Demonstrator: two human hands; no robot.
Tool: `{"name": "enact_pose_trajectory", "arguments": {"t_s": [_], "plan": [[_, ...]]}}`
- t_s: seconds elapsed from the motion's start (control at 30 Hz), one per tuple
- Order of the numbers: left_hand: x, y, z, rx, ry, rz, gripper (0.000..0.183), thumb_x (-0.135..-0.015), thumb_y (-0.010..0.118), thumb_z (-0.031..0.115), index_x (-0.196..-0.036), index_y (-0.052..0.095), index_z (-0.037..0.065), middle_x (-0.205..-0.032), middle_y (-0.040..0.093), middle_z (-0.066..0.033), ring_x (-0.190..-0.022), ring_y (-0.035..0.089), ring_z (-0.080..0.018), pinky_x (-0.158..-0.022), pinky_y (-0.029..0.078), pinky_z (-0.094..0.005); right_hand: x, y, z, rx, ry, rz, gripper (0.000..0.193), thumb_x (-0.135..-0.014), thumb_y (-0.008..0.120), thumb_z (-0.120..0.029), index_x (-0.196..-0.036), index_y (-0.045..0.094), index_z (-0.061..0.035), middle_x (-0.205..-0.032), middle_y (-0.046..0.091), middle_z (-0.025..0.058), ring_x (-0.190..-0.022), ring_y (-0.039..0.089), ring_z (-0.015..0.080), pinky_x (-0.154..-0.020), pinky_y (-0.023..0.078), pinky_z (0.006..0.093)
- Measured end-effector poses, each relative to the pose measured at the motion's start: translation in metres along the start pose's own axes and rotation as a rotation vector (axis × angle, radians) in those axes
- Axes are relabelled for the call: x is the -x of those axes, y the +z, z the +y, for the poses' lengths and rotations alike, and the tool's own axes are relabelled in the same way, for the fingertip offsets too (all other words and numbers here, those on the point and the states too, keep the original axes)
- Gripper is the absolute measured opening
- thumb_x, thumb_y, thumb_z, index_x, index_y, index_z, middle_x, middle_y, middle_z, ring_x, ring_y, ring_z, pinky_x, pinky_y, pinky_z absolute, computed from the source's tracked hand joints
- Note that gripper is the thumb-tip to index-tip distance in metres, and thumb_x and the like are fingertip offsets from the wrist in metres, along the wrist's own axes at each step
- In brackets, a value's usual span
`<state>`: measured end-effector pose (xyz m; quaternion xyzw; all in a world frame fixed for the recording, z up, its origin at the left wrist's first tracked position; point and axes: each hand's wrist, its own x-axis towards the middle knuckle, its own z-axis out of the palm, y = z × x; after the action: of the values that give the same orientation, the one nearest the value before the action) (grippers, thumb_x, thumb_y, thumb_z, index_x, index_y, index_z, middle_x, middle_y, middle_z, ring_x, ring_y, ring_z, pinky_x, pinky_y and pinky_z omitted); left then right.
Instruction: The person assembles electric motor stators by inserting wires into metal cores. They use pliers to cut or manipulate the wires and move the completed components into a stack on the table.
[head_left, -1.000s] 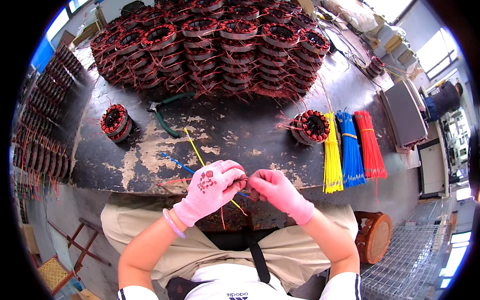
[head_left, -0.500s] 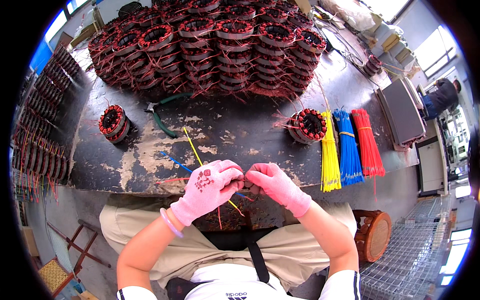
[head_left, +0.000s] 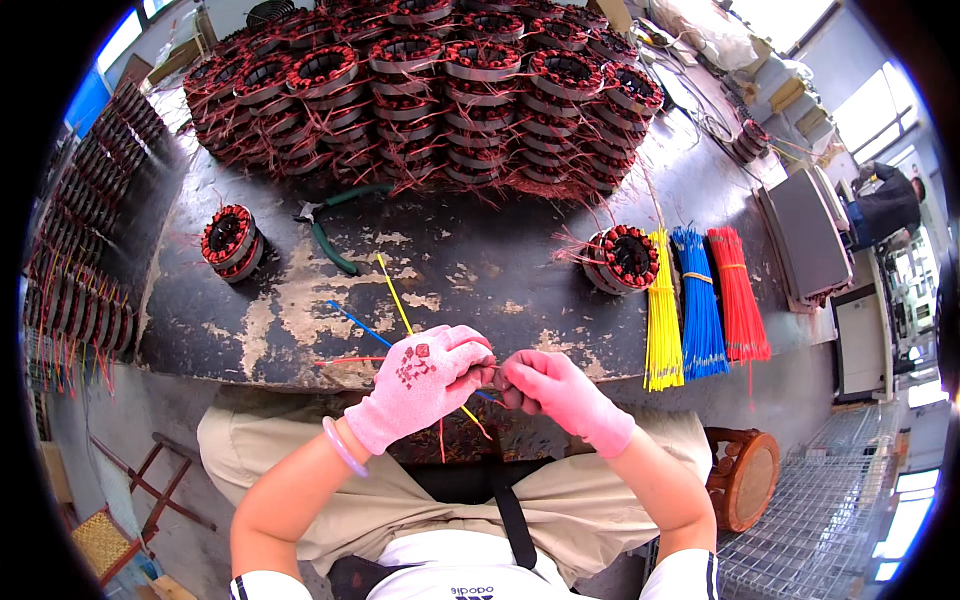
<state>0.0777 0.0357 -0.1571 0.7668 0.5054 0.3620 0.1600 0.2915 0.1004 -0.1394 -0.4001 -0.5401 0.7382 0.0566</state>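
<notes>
Both hands wear pink knit gloves and meet over my lap at the front edge of a dark, worn workbench (head_left: 480, 270). My left hand (head_left: 425, 380) grips a wound stator held on my lap, mostly hidden under the gloves, with thin copper leads between the fingers. My right hand (head_left: 555, 390) pinches the same leads, fingertips touching the left hand's. Thin sleeving tubes fan out from under the left hand: a yellow one (head_left: 393, 290), a blue one (head_left: 355, 322) and a red one (head_left: 345, 360).
A big heap of copper-wound stators (head_left: 420, 90) fills the bench's far side. Single stators sit at left (head_left: 230, 240) and right (head_left: 622, 258). Green-handled pliers (head_left: 330, 235) lie mid-bench. Yellow (head_left: 662, 310), blue (head_left: 698, 310) and red (head_left: 735, 295) tube bundles lie at right. A round wooden stool (head_left: 745, 480) stands lower right.
Both hands stay together at the bench edge, with only small finger shifts on the leads. The view has tilted slightly.
</notes>
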Motion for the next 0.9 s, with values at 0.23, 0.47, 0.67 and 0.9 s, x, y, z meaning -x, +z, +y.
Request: {"name": "enact_pose_trajectory", "arguments": {"t_s": [0.23,0.47,0.67,0.9], "plan": [[-0.001,0.000,0.002,0.003,-0.011,-0.001,0.017,-0.080,0.075,0.012,-0.095,0.066,0.011,-0.098,0.067,-0.0024,-0.085,0.066,-0.0258,-0.072,0.055,-0.0380,0.000,0.003,0.004,1.112,-0.749,0.367,0.021,-0.088,0.071,-0.016,-0.106,0.065,-0.0057,-0.091,0.066,0.0111,-0.084,0.066,0.0326,-0.072,0.053,0.0415],[0.002,-0.001,-0.002,0.014,0.049,-0.022,0.016,-0.080,0.075,0.012,-0.093,0.066,0.011,-0.098,0.068,-0.0021,-0.085,0.067,-0.0257,-0.072,0.055,-0.0381,0.000,-0.003,-0.012,0.183,-0.090,0.180,0.022,-0.098,0.061,-0.023,-0.088,0.066,-0.0039,-0.080,0.062,-0.0027,-0.074,0.055,0.0054,-0.066,0.046,0.0242],[0.004,-0.011,-0.003,-0.007,-0.014,-0.038,0.011,-0.080,0.074,0.011,-0.088,0.067,0.012,-0.093,0.067,-0.0016,-0.082,0.066,-0.0254,-0.072,0.054,-0.0381,0.051,-0.019,0.004,1.021,-0.143,0.328,0.031,-0.091,0.072,-0.032,-0.079,0.065,-0.0053,-0.072,0.065,0.0109,-0.068,0.066,0.0251,-0.069,0.053,0.0388],[0.004,-0.013,0.000,-0.031,-0.056,-0.052,0.009,-0.080,0.071,0.010,-0.089,0.069,0.009,-0.093,0.069,-0.0044,-0.085,0.066,-0.0272,-0.075,0.054,-0.0387,-0.003,0.013,0.019,1.431,-0.986,0.604,0.041,-0.082,0.071,-0.021,-0.122,0.063,-0.0143,-0.114,0.063,-0.0001,-0.090,0.065,0.0175,-0.074,0.054,0.0355]]}}
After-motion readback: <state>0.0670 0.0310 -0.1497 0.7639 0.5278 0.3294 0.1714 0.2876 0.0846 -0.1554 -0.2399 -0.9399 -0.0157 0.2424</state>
